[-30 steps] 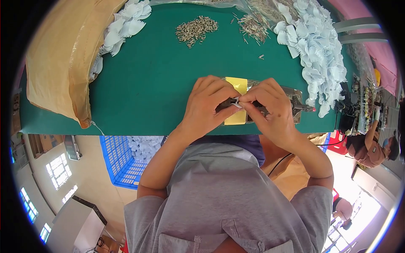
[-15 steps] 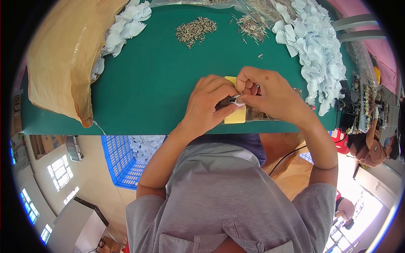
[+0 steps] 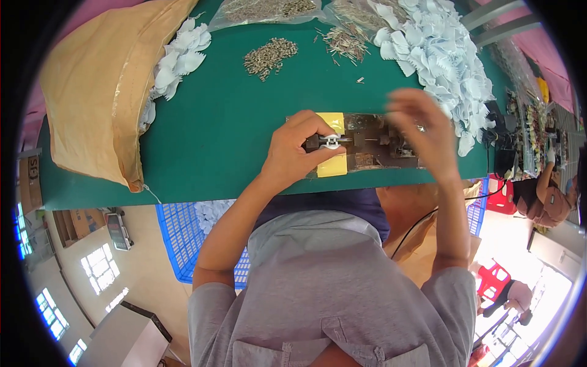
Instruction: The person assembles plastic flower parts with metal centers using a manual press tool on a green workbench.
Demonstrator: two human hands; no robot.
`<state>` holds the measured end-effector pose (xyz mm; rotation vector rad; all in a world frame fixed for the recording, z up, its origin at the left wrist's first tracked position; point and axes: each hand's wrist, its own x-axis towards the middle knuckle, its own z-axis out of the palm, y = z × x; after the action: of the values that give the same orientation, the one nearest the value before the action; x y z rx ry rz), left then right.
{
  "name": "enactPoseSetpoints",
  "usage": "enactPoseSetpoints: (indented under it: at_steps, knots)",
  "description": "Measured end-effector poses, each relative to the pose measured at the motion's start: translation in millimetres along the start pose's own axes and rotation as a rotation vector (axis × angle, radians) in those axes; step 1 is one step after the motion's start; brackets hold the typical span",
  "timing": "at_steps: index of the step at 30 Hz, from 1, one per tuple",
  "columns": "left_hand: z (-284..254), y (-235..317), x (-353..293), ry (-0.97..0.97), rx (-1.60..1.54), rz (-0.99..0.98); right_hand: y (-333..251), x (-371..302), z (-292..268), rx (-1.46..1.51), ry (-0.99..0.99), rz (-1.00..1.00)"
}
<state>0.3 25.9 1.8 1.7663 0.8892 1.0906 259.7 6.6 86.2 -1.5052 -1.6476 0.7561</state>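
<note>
My left hand (image 3: 292, 145) pinches a small white plastic hair claw clip (image 3: 332, 142) between thumb and forefinger. The clip sits at the left end of a dark metal jig (image 3: 373, 144), over yellow tape (image 3: 332, 166) wrapped round it. Above the jig's right end, apart from the clip, is my right hand (image 3: 428, 131). Motion smears its fingers, so whether they hold anything cannot be made out. White toothed clip halves (image 3: 455, 73) lie heaped beyond my right hand. Small metal springs (image 3: 269, 57) and thin metal pins (image 3: 345, 44) form two piles at the back.
A large brown sack (image 3: 104, 92) stands at the left, with white clip halves (image 3: 180, 58) beside it. Clear bags (image 3: 263, 11) of metal parts lie at the far edge of the green table (image 3: 208, 140). Under the near edge is a blue basket (image 3: 177, 244). Other people are at the right.
My right hand has left the clip and moved right, uncovering the jig. My left hand stays on the clip. The whole view has shifted slightly.
</note>
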Motion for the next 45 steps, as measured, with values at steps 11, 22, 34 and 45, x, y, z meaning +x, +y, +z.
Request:
enactPoseSetpoints:
  at_steps: [11,22,34,45]
  knots:
    - [-2.7,-0.6,2.0,-0.046,0.034,0.037,65.9,-70.7,-49.8,-0.711,0.479,-0.147]
    - [0.6,4.7,4.3,-0.031,-0.011,-0.036,-7.0,25.8,43.0,-0.169,-0.344,-0.675]
    - [-2.1,5.4,3.4,-0.016,0.033,-0.055,-23.6,53.2,42.7,-0.359,-0.628,-0.925]
    - [0.6,0.5,3.9,-0.016,0.029,-0.024,-20.7,54.3,40.9,-0.374,-0.586,-1.002]
